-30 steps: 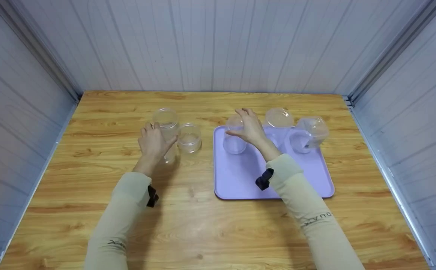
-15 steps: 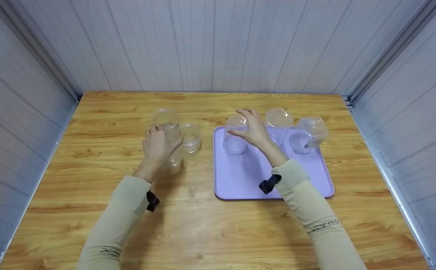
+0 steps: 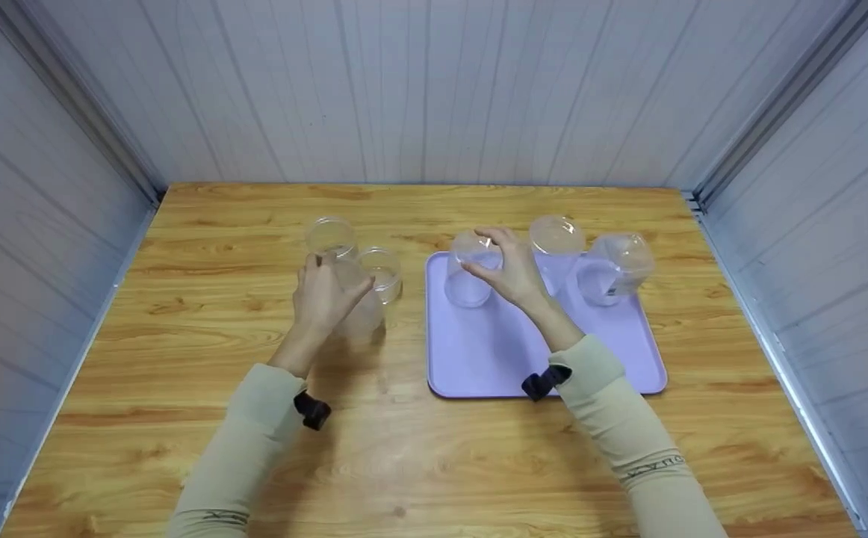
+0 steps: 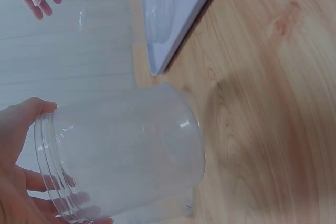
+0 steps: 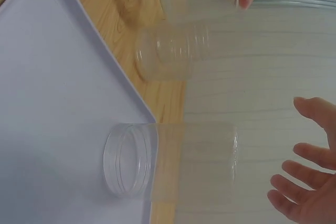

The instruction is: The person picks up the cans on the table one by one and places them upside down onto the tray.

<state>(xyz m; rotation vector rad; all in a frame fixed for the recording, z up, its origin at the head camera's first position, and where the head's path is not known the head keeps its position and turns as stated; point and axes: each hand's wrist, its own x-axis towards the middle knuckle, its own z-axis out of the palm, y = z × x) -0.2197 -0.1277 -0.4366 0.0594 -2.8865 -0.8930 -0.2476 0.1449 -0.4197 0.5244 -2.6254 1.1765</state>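
Note:
My left hand grips a clear plastic jar by its threaded rim, fingers curled round the neck. The jar hangs rim up, tilted, with its base close over the wooden table. Over the left part of the lilac tray, my right hand has thumb and fingers spread and holds nothing. Below and beside that hand stands another clear jar, upside down with its threaded neck on the tray. The right wrist view shows a gap between the fingertips and that jar.
A shorter clear jar and a taller one stand on the table left of the tray. Two more clear jars, one round-topped and one angular, stand at the tray's back right. White panel walls enclose the table.
The left hand has moved right and slightly toward the person with its jar. The right hand has drifted right, away from the upside-down jar, which stays in place.

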